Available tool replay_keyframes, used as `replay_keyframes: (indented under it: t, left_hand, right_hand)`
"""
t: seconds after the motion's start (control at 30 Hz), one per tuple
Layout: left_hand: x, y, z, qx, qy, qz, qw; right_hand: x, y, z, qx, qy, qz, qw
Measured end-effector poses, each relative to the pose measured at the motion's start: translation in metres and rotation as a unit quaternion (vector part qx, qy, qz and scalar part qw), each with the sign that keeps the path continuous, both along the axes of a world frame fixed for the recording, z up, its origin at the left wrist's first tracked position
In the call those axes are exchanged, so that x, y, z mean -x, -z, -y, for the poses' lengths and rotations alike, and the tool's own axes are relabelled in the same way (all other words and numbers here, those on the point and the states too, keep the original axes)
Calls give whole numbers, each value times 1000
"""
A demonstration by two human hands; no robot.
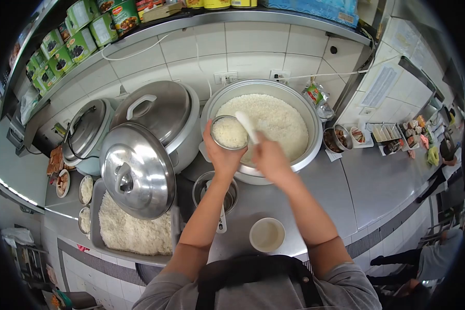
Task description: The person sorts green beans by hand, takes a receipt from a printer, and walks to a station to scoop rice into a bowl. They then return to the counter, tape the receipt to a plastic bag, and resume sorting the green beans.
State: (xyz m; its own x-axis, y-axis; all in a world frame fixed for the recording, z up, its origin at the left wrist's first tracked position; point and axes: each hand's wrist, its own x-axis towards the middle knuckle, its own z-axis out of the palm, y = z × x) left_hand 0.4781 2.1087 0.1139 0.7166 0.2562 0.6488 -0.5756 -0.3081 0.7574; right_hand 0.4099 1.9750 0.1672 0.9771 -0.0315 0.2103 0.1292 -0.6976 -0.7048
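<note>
My left hand is wrapped round a small metal bowl heaped with white rice, held over the near left rim of a large round rice pot. In my right hand is a white rice paddle, its blade at the bowl's right edge. Cooked rice fills much of the pot. Motion blurs my right hand slightly, but its fingers are closed on the paddle's handle.
A rice tray stands at left, partly under a loose metal lid. Behind are two lidded cookers. A white cup and a metal pot sit near me. Cans line the shelf above; a person is at right.
</note>
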Motion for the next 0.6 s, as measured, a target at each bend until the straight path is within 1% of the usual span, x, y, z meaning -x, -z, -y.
replay_keyframes:
  t: [0.03,0.07,0.1,0.13,0.17,0.2,0.23,0.3,0.33,0.37,0.43,0.47,0.5,0.53,0.57,0.6]
  left_hand:
    - [5,-6,-9,39,56,-19,997]
    - [7,-11,-18,45,88,-40,994]
    - [8,-12,-27,51,78,-46,995]
    - [9,-12,-35,49,122,-60,990]
    - [13,-11,-41,48,167,-74,982]
    - [19,-13,-44,49,187,-87,977]
    - [26,-12,-46,59,181,-91,978]
    - [40,-9,-50,52,233,-90,967]
    - [44,-8,-51,37,241,-91,966]
    - [51,-8,-54,42,238,-94,966]
    - [66,-13,-57,-21,205,-112,972]
    - [70,-9,-57,-13,189,-90,978]
    - [74,-9,-60,-10,192,-92,977]
    - [77,-11,-66,-32,173,-80,981]
    - [80,-12,-71,-56,153,-70,984]
    - [83,-12,-75,-50,153,-71,984]
  right_hand:
    - [2,-15,15,-14,22,-31,999]
    - [6,-32,28,-25,43,-65,997]
    - [11,-44,39,14,29,-30,999]
    - [16,-56,44,53,15,6,998]
    - [24,-72,38,60,6,-1,998]
    - [32,-89,31,33,-22,14,999]
    - [36,-97,26,7,-49,30,998]
    - [33,-85,23,8,-133,114,984]
    - [39,-85,21,89,-192,25,977]
    - [45,-86,15,167,-245,-65,953]
    - [51,-81,1,183,-232,-97,950]
    - [52,-74,-3,185,-234,-109,948]
    - [53,-69,-6,187,-235,-121,946]
    - [54,-66,-11,162,-248,-111,949]
    - [55,-62,-16,163,-248,-115,948]
    - [58,-58,-22,140,-238,-123,953]
